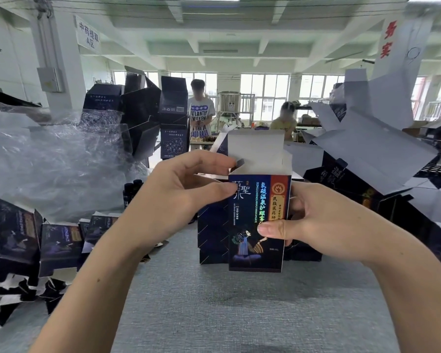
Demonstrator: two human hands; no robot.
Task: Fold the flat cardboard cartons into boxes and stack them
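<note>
A dark blue printed carton (255,250) stands upright in the middle of the view, opened into a box shape, its white top flap (255,151) raised. My right hand (316,222) grips its right side, thumb across the front panel. My left hand (186,189) pinches the upper left corner, with a finger at the small side flap. Another dark carton (211,240) stands just behind it on the left. Folded boxes are piled at the back left (163,108) and at the right (367,149).
The grey table top (227,301) lies below my hands. Flat cartons (36,240) lean in a row at the left, under a heap of clear plastic wrap (49,159). Small dark bottles (130,192) stand behind my left hand. Two people work at a far table.
</note>
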